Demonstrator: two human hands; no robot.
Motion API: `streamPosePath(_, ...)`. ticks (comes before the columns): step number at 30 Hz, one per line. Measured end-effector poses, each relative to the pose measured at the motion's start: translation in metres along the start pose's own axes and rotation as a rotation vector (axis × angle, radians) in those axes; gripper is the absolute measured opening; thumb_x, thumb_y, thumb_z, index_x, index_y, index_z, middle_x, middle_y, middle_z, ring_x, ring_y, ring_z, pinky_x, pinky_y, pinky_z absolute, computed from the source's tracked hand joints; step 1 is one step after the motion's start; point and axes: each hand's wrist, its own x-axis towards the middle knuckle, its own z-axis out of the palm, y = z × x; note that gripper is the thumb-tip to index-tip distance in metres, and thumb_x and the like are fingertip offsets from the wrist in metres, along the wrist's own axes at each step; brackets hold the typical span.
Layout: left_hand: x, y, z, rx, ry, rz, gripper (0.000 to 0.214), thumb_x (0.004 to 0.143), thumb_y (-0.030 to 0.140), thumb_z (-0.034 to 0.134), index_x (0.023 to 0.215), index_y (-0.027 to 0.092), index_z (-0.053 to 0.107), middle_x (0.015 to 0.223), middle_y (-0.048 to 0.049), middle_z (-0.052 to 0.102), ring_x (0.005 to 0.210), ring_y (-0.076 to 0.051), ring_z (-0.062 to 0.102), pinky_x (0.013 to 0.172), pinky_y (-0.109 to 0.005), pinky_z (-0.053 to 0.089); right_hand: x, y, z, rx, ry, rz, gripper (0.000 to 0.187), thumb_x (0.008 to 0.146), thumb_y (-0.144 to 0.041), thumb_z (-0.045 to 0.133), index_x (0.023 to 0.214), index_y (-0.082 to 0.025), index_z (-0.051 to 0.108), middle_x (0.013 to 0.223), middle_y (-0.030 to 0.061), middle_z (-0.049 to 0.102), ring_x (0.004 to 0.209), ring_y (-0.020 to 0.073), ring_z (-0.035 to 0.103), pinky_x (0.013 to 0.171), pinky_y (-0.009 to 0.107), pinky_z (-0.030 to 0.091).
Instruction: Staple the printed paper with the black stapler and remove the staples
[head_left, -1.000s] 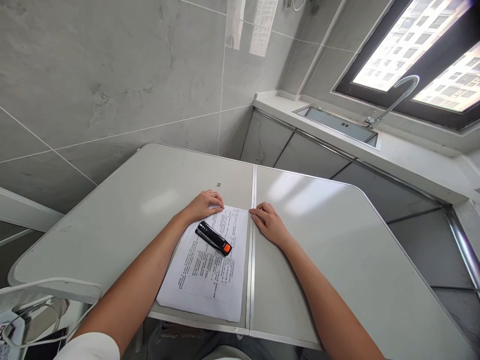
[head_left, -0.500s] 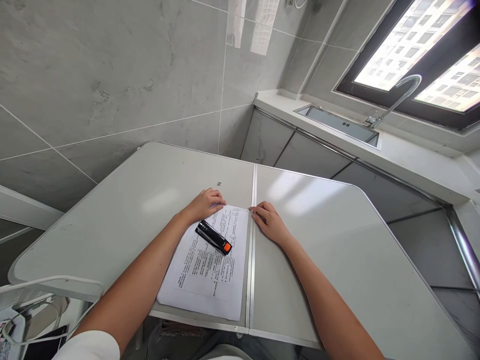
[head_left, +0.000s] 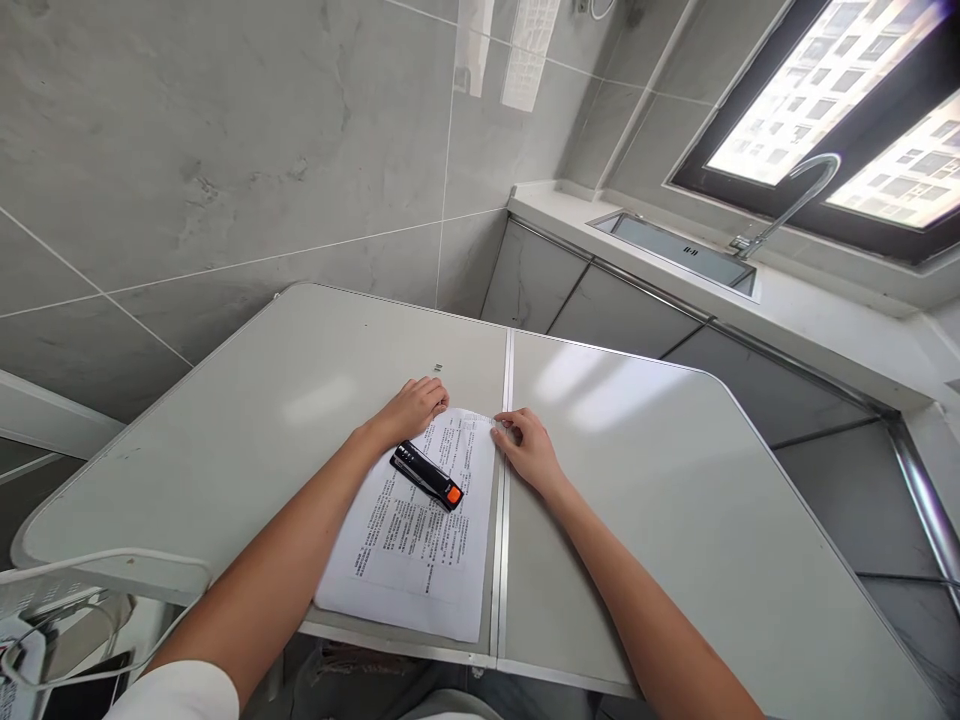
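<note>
A printed sheet of paper (head_left: 420, 545) lies on a grey folding table (head_left: 675, 480), just left of its centre seam. A black stapler (head_left: 426, 475) with an orange end rests diagonally on the upper part of the sheet. My left hand (head_left: 409, 408) sits at the paper's far left corner, fingers curled onto its edge. My right hand (head_left: 525, 447) is at the far right corner, fingertips pinching the paper's edge by the seam.
A tiled wall stands behind the table. To the right runs a counter with a sink (head_left: 679, 250) and a curved faucet (head_left: 787, 205) under a window. A white wire rack with cables (head_left: 52, 620) sits at the lower left.
My right hand has slid slightly left onto the paper's far right corner. My left hand has shifted a little along the top edge. The stapler has stayed put.
</note>
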Motion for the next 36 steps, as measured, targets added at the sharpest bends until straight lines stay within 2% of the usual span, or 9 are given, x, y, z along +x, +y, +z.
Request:
streamPosePath(3,-0.001,-0.002,0.001,0.027,0.004,-0.002,0.018,0.102,0.013,0.044,0.092,0.021,0.057,0.099,-0.0082,0.064,0.090,-0.024,0.057,0.082,-0.040,0.038,-0.001,-0.003,-0.002,0.019,0.022,0.010,0.027,0.094,-0.046,0.061,0.108,-0.024,0.068,0.102,0.0050,0.066,0.087,0.0211,0.058,0.082,0.037,0.048)
streamPosePath(7,-0.002,-0.001,-0.002,0.017,0.005,-0.017,0.018,0.102,0.014,0.042,0.093,0.022,0.055,0.100,-0.0086,0.064,0.090,-0.025,0.057,0.081,-0.040,0.038,-0.003,-0.013,-0.003,0.022,-0.024,0.028,0.039,0.098,-0.056,0.054,0.081,-0.023,0.062,0.084,0.0034,0.064,0.080,0.0205,0.056,0.073,0.033,0.044)
streamPosePath(10,-0.002,0.000,-0.004,0.008,0.012,-0.029,0.018,0.101,0.014,0.042,0.093,0.022,0.056,0.099,-0.0085,0.064,0.091,-0.025,0.057,0.081,-0.040,0.038,-0.006,-0.022,-0.002,-0.017,-0.104,-0.012,0.046,0.099,-0.057,0.051,0.068,-0.022,0.051,0.073,0.0017,0.058,0.077,0.0197,0.054,0.070,0.032,0.041)
streamPosePath(14,-0.002,0.001,-0.007,0.020,0.019,-0.046,0.018,0.102,0.015,0.042,0.095,0.022,0.057,0.101,-0.0088,0.064,0.093,-0.025,0.058,0.082,-0.041,0.038,-0.014,-0.029,0.006,-0.044,-0.148,-0.047,0.049,0.099,-0.052,0.050,0.063,-0.022,0.033,0.065,-0.0010,0.049,0.070,0.0174,0.049,0.070,0.031,0.038)
streamPosePath(17,-0.003,0.000,-0.007,0.018,0.027,-0.053,0.017,0.102,0.016,0.042,0.095,0.022,0.057,0.101,-0.0084,0.064,0.094,-0.025,0.058,0.083,-0.041,0.038,-0.026,-0.032,0.017,-0.077,-0.075,-0.011,0.051,0.102,-0.051,0.046,0.063,-0.022,0.028,0.062,-0.0009,0.046,0.067,0.0175,0.047,0.071,0.032,0.037)
streamPosePath(24,-0.002,0.000,-0.010,-0.045,0.048,-0.090,0.016,0.103,0.020,0.043,0.095,0.021,0.057,0.101,-0.0073,0.065,0.095,-0.024,0.058,0.084,-0.041,0.038,-0.060,-0.050,0.041,-0.162,0.077,0.055,0.053,0.107,-0.050,0.040,0.061,-0.024,0.029,0.060,0.0028,0.051,0.065,0.0211,0.047,0.073,0.036,0.039)
streamPosePath(27,-0.003,0.005,-0.020,-0.141,0.147,-0.113,0.019,0.104,0.024,0.042,0.093,0.022,0.057,0.097,-0.0068,0.064,0.094,-0.024,0.057,0.086,-0.040,0.039,-0.070,-0.056,0.047,-0.163,0.119,0.106,0.054,0.107,-0.049,0.040,0.061,-0.025,0.029,0.058,0.0028,0.051,0.064,0.0222,0.049,0.074,0.037,0.040)
streamPosePath(32,-0.006,0.008,-0.035,-0.390,0.480,-0.196,0.016,0.102,0.028,0.046,0.092,0.022,0.058,0.092,-0.0052,0.059,0.087,-0.021,0.054,0.083,-0.036,0.044,-0.085,-0.062,0.057,-0.222,0.192,0.113,0.054,0.108,-0.051,0.034,0.061,-0.026,0.034,0.059,0.0055,0.054,0.067,0.0251,0.052,0.072,0.039,0.038)
streamPosePath(36,-0.006,0.001,-0.035,-0.504,0.584,-0.307,0.015,0.099,0.031,0.050,0.092,0.022,0.059,0.091,-0.0037,0.059,0.082,-0.019,0.052,0.077,-0.032,0.042,-0.086,-0.064,0.060,-0.254,0.143,0.113,0.062,0.109,-0.055,0.030,0.055,-0.025,0.032,0.054,0.0055,0.051,0.061,0.0234,0.051,0.072,0.039,0.036)
